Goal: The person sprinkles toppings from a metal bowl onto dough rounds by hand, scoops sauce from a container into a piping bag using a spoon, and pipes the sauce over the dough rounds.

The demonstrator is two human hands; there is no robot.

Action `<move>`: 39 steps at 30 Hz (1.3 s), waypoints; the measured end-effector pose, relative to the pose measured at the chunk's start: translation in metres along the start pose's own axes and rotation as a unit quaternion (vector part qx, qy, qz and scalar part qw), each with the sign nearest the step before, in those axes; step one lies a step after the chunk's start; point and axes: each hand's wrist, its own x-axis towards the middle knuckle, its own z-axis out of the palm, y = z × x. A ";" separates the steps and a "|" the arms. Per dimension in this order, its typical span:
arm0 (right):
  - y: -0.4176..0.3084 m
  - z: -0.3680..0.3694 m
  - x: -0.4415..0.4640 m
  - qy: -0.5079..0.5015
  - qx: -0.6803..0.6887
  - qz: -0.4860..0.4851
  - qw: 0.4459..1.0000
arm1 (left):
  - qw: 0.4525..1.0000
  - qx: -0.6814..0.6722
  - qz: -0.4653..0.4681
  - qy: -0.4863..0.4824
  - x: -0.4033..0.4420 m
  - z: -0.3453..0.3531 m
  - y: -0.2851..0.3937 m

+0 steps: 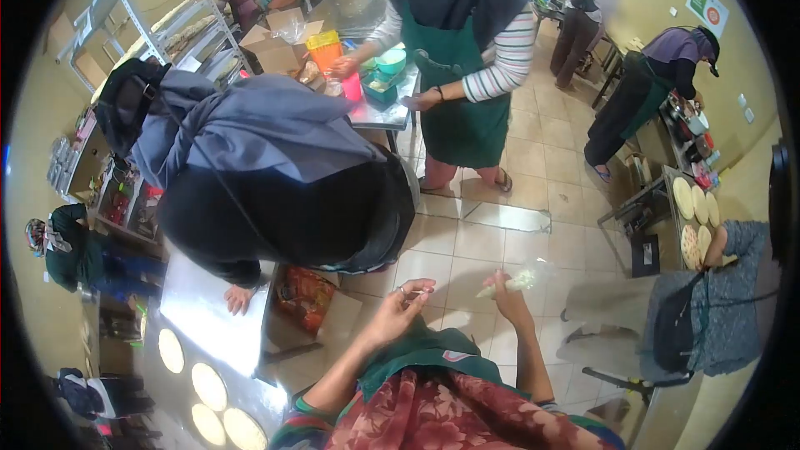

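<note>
In the head view, my right hand [510,300] is closed around a clear plastic piping bag [523,280] with pale greenish-white filling, held out over the floor. My left hand [400,312] is raised to its left, apart from the bag, with a ring on one finger. Its fingers are curled with thumb and fingertips brought close together. Whether anything small is pinched there is too unclear to see. Both hands are in front of my green apron [429,352], which is over a red floral garment.
A metal table [215,317] with pale round flat cakes [208,387] stands at lower left; a person in black leans over it. Another person in a green apron [454,58] faces me by a metal table. More round cakes [683,198] lie at right, beside a person in grey.
</note>
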 end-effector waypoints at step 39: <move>-0.198 0.005 0.538 -0.339 -0.068 -0.152 0.926 | 0.921 -0.077 -0.065 0.377 0.357 -0.052 0.019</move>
